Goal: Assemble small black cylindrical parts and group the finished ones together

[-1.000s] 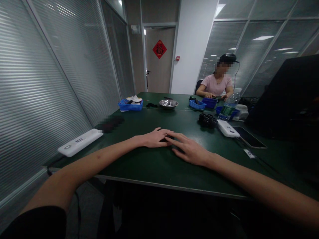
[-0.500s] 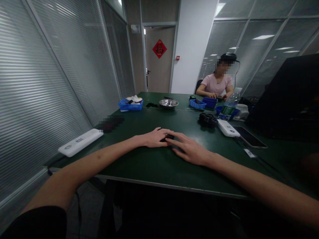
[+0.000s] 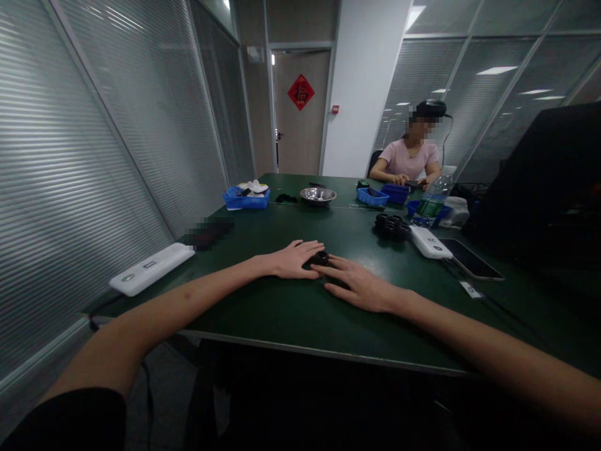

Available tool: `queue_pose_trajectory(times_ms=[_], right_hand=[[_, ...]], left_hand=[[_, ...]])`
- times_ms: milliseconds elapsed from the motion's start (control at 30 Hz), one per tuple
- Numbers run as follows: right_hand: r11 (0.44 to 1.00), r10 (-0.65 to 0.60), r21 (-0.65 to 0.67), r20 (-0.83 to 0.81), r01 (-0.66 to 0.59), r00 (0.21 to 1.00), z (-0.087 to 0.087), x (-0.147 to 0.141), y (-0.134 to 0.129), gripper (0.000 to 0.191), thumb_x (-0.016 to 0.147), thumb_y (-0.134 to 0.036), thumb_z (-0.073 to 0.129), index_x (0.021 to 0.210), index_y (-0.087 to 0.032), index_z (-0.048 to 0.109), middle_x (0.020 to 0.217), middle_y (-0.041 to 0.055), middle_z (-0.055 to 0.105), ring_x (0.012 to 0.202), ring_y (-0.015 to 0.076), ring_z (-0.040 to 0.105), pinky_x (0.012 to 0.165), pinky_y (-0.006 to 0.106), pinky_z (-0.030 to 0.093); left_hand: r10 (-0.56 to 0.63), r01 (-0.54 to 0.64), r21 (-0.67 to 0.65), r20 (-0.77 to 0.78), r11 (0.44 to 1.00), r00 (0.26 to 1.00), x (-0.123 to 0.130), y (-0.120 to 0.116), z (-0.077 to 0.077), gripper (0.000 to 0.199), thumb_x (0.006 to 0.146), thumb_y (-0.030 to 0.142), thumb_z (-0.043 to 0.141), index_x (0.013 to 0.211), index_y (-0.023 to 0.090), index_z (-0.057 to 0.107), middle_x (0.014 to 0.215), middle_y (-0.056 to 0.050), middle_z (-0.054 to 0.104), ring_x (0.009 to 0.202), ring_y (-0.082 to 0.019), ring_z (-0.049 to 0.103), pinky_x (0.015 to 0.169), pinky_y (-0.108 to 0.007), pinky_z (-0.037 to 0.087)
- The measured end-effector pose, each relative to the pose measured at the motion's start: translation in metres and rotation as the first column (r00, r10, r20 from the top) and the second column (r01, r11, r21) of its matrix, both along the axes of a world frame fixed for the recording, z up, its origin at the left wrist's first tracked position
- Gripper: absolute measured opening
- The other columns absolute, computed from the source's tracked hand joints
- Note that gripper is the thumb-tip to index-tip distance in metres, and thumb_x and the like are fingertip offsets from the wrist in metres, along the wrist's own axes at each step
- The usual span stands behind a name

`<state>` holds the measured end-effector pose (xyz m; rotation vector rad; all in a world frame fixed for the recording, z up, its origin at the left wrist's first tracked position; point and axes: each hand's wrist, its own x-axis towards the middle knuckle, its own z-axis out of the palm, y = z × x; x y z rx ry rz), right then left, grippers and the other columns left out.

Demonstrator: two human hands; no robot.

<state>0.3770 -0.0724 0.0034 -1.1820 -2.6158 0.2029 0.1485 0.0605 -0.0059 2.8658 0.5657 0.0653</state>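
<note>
A small black object [image 3: 322, 257] sits on the dark green table [image 3: 282, 319], between my two hands. On its left, my left hand [image 3: 297, 259] lies flat with the fingers spread, its fingertips beside the object. From the right, my right hand [image 3: 354, 282] rests on the table with its fingers apart, and its foremost fingertips are at the object's near and right sides. Neither hand is closed around it. Part of the object is hidden by the fingers.
Beyond the hands are a metal bowl [image 3: 318, 196], a blue basket [image 3: 246, 197], black round parts [image 3: 392, 227] and a water bottle [image 3: 429, 203]. White power banks [image 3: 153, 269] and a phone [image 3: 471, 258] lie at the sides. A person [image 3: 408, 156] sits across.
The fingers of both hands have drawn slightly apart, and more of the black object now shows between them. The arms have hardly moved.
</note>
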Motion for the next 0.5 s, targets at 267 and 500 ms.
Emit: queue_pose_trajectory(times_ms=[267,500], right_hand=[[0.981,-0.188,0.046,0.059,0.186,0.98,-0.01,0.019,0.016,0.07,0.104,-0.063,0.036,0.163,-0.025,0.031,0.167,0.0147,0.032,0.153,0.0363,0.033,0.123,0.057,0.029],[0.78,-0.607,0.014,0.258,0.626,0.751,-0.01,0.065,0.04,0.093,0.094,-0.082,0.022,0.166,-0.023,0.017,0.166,0.02,0.033,0.148,0.046,0.037,0.115,0.063,0.036]], left_hand=[[-0.006,0.006,0.008,-0.001,1.0,1.0,-0.001,-0.002,0.002,0.09,0.096,0.076,0.035,0.164,0.018,0.021,0.172,-0.012,0.017,0.159,-0.031,0.016,0.128,-0.05,0.005],[-0.015,0.014,-0.027,-0.011,1.0,1.0,-0.003,-0.003,0.006,0.089,0.097,0.077,0.033,0.165,0.022,0.017,0.173,-0.009,0.013,0.16,-0.03,0.012,0.128,-0.052,0.004]])
